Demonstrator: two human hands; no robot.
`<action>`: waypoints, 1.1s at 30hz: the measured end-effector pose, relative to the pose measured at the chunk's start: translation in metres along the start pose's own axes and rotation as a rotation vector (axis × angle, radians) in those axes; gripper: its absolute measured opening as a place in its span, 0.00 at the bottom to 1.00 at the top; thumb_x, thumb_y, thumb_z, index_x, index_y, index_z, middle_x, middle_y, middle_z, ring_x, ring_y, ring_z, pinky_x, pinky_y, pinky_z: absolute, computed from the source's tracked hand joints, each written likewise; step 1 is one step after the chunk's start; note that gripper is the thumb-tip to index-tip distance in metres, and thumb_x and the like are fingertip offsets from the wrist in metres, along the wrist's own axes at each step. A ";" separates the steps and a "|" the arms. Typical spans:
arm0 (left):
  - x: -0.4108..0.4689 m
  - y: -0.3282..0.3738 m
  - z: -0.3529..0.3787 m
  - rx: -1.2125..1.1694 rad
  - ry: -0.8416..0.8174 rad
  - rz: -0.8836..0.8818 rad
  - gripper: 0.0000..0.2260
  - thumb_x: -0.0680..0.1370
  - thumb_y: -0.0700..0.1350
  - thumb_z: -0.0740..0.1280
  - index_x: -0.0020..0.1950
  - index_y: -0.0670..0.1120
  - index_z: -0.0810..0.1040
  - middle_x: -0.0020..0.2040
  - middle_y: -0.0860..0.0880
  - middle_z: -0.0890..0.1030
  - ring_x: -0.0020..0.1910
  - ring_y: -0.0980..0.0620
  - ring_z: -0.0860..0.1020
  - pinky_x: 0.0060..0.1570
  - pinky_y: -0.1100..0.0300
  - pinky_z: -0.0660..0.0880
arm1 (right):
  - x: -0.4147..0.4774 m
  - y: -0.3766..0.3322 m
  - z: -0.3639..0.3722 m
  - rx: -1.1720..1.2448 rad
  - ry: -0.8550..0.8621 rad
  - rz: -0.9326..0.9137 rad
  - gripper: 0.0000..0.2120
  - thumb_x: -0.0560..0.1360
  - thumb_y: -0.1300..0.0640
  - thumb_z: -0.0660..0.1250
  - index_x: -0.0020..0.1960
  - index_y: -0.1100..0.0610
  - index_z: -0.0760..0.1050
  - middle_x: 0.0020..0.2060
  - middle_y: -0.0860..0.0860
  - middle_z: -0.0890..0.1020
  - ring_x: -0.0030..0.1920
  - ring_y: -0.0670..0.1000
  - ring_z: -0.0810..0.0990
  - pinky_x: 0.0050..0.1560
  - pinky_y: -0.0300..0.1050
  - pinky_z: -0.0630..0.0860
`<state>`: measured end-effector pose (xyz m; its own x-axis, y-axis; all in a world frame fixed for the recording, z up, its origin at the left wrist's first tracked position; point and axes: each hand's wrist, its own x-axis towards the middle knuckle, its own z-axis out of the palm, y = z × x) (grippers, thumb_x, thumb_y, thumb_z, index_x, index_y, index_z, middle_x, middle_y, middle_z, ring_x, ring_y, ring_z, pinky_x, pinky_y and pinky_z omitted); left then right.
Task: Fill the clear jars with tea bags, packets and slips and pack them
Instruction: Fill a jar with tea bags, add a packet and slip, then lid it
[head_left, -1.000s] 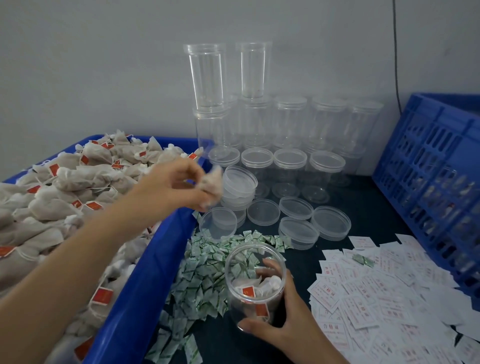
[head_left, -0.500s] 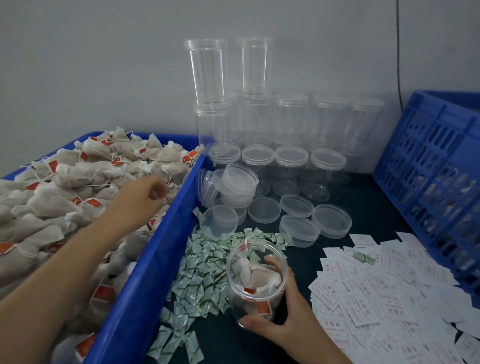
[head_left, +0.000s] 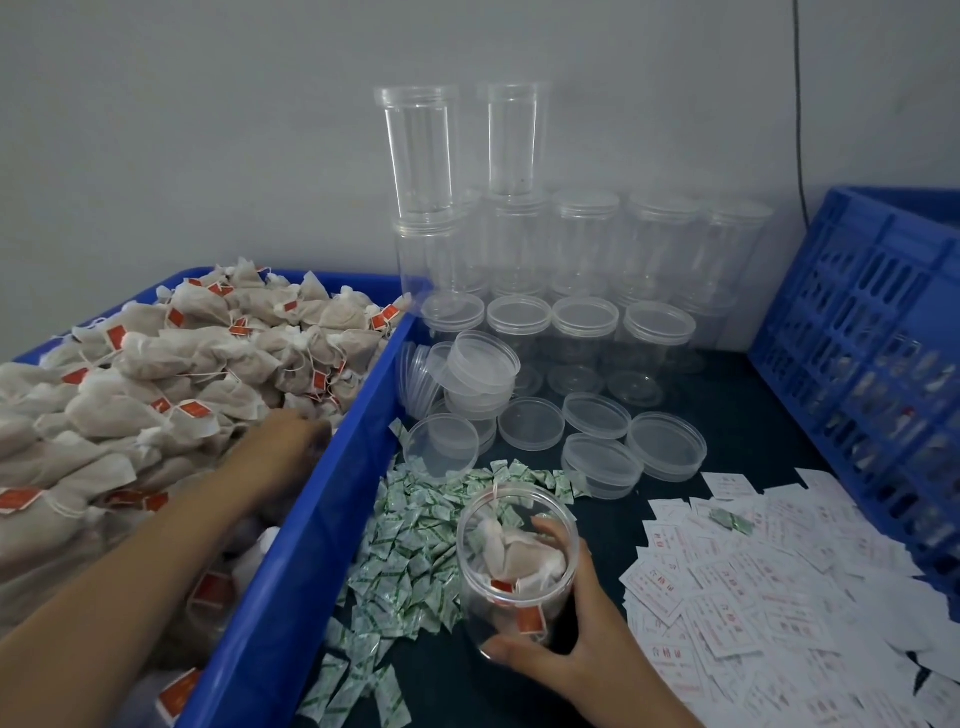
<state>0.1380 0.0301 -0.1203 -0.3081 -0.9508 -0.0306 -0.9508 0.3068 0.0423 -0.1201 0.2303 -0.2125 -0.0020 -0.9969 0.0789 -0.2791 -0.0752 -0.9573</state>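
— Jar (head_left: 517, 561): where does it stand?
— On the dark table (head_left: 727, 405), just beside the blue bin (head_left: 322, 499), at the edge of the green packets (head_left: 410, 535), mouth up and partly filled. The right hand (head_left: 566, 639) is wrapped round it, thumb at the base.
— And the next bag?
— The left hand (head_left: 283, 452) is sunk among the tea bags (head_left: 156, 384), left of the jar, across the bin wall. Its fingertips are buried, so whether they pinch one cannot be told.

Light is soft and even, a little dim, with weak shadows. The wide lens bends the edges; the left hand (head_left: 283, 452) looks slightly blurred.
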 end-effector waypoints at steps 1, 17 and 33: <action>-0.001 0.002 -0.006 -0.119 0.049 -0.022 0.05 0.77 0.39 0.65 0.52 0.41 0.78 0.53 0.41 0.77 0.54 0.42 0.75 0.50 0.53 0.71 | 0.001 0.000 0.000 0.000 -0.003 0.002 0.50 0.60 0.37 0.82 0.72 0.28 0.54 0.68 0.32 0.72 0.65 0.37 0.75 0.60 0.26 0.70; -0.027 0.055 -0.049 -1.066 0.373 -0.079 0.05 0.73 0.34 0.71 0.43 0.42 0.77 0.46 0.43 0.82 0.45 0.47 0.80 0.45 0.55 0.78 | 0.001 0.001 0.000 -0.008 0.012 0.005 0.49 0.60 0.36 0.82 0.71 0.27 0.55 0.67 0.31 0.71 0.65 0.37 0.74 0.60 0.25 0.69; -0.034 0.107 -0.050 -1.718 -0.341 -0.361 0.07 0.73 0.28 0.66 0.50 0.35 0.76 0.41 0.40 0.84 0.33 0.50 0.84 0.27 0.65 0.78 | 0.000 -0.015 0.012 0.022 0.067 0.028 0.44 0.61 0.36 0.81 0.66 0.27 0.57 0.62 0.26 0.72 0.62 0.32 0.73 0.56 0.21 0.68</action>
<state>0.0484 0.0928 -0.0646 -0.3168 -0.8358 -0.4483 0.0613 -0.4897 0.8697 -0.1046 0.2314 -0.2013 -0.0742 -0.9948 0.0695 -0.2572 -0.0482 -0.9651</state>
